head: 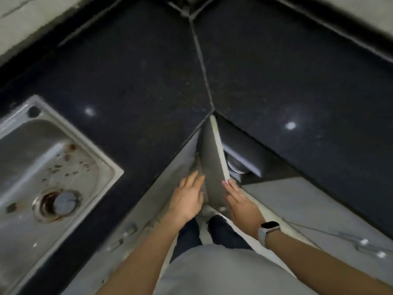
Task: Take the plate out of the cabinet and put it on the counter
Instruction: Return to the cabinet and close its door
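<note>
A grey corner cabinet door stands partly swung out below the inner corner of the black counter. My left hand lies flat against the door's left face with its fingers apart. The fingertips of my right hand, watch on the wrist, hook the door's front edge. Through the gap to the right of the door, a pale round rim shows inside the dark cabinet. It may be the plate, and most of it is hidden.
A steel sink with a stained drain is set into the counter at the left. A seam runs across the black counter to the back corner. Closed grey cabinet fronts with metal handles flank the corner. My legs stand directly below the door.
</note>
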{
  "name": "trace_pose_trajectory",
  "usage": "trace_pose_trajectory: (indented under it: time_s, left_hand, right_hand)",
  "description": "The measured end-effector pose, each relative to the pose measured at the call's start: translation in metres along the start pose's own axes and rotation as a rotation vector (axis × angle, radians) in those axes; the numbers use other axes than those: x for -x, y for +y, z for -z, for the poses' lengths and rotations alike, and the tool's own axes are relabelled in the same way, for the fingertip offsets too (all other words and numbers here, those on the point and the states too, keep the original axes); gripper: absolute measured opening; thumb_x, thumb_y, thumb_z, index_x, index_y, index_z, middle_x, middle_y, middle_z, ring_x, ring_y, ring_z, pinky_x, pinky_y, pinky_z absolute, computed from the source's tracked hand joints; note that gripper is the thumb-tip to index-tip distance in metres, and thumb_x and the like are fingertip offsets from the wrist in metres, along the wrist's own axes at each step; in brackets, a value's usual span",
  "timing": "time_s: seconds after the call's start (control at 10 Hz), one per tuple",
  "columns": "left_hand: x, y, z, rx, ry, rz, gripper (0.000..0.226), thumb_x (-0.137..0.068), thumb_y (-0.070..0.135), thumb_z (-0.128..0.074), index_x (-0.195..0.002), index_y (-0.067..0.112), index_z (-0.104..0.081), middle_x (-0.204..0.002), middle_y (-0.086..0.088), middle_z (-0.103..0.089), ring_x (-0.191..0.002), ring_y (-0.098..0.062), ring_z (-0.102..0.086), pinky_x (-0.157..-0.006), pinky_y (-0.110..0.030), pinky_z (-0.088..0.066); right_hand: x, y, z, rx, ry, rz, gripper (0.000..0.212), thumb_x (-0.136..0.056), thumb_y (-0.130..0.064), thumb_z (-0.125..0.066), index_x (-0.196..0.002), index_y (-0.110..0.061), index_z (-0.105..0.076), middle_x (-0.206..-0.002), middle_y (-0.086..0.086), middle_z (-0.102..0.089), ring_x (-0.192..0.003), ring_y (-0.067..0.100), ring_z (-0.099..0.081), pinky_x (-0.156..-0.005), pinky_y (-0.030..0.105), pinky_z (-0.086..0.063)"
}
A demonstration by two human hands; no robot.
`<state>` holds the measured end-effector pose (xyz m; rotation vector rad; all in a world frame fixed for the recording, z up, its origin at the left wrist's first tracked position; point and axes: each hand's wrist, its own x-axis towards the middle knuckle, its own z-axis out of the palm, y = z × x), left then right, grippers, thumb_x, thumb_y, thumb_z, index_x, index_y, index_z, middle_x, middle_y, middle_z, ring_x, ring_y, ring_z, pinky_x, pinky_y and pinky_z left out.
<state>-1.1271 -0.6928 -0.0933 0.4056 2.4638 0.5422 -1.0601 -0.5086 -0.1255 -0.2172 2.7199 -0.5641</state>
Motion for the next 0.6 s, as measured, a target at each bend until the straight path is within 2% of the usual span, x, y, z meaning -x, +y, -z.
trace_pose_trajectory:
  time_s: [0.1, 0.2, 0.3, 0.4, 0.5, 0.6]
  left_hand:
    - [-0.034, 0.033, 0.004, -0.168, -0.109, -0.193, 0.061, -0.092, 0.019, -0.041, -0.146, 0.024, -0.013, -0.159, 0.000, -0.002, -0.146, -0.023, -0.002, -0.115, -0.047, -0.024]
    - [-0.054, 0.061, 0.009, -0.257, -0.167, -0.269, 0.064, -0.092, 0.021, -0.042, -0.146, 0.024, -0.008, -0.159, -0.001, 0.005, -0.146, -0.025, 0.005, -0.115, -0.048, -0.022]
    - [-0.065, 0.074, 0.008, -0.307, -0.158, -0.295, 0.065, -0.092, 0.021, -0.043, -0.146, 0.025, -0.007, -0.159, -0.002, 0.006, -0.146, -0.027, 0.006, -0.114, -0.050, -0.022]
    - [-0.079, 0.088, 0.008, -0.352, -0.144, -0.314, 0.069, -0.090, 0.020, -0.046, -0.145, 0.028, -0.004, -0.159, -0.003, 0.010, -0.146, -0.029, 0.008, -0.115, -0.053, -0.021]
    - [-0.090, 0.103, 0.013, -0.393, -0.128, -0.339, 0.070, -0.090, 0.021, -0.046, -0.145, 0.029, -0.003, -0.158, -0.006, 0.013, -0.145, -0.030, 0.009, -0.114, -0.055, -0.021]
    - [-0.105, 0.128, 0.020, -0.415, -0.073, -0.380, 0.069, -0.091, 0.023, -0.044, -0.146, 0.027, -0.001, -0.158, -0.009, 0.012, -0.145, -0.031, 0.009, -0.114, -0.057, -0.020]
  right_hand:
    - [0.016, 0.008, 0.010, -0.080, 0.027, -0.245, 0.079, -0.074, 0.015, -0.036, -0.144, -0.008, -0.008, -0.152, 0.004, 0.011, -0.141, 0.023, 0.010, -0.119, 0.029, -0.013]
    - [0.012, 0.022, 0.015, -0.016, 0.033, -0.462, 0.077, -0.080, 0.007, -0.032, -0.143, -0.011, 0.008, -0.155, 0.006, 0.016, -0.143, 0.027, 0.014, -0.118, 0.041, 0.003]
    - [0.004, 0.034, 0.024, 0.024, 0.023, -0.515, 0.076, -0.082, 0.001, -0.033, -0.143, -0.014, 0.011, -0.150, 0.000, 0.025, -0.143, 0.027, 0.016, -0.118, 0.045, 0.004]
    - [0.000, 0.053, 0.036, 0.048, 0.012, -0.515, 0.075, -0.083, 0.001, -0.033, -0.144, -0.014, 0.008, -0.156, 0.003, 0.016, -0.143, 0.026, 0.017, -0.119, 0.047, 0.006]
    - [0.001, 0.063, 0.046, -0.019, 0.008, -0.513, 0.073, -0.083, 0.002, -0.034, -0.145, -0.016, 0.002, -0.158, 0.003, 0.009, -0.144, 0.023, 0.014, -0.119, 0.044, 0.002]
    - [0.007, 0.065, 0.058, -0.161, 0.071, -0.517, 0.058, -0.090, -0.008, -0.032, -0.144, -0.014, -0.014, -0.158, 0.004, -0.008, -0.145, 0.022, 0.001, -0.119, 0.039, -0.006]
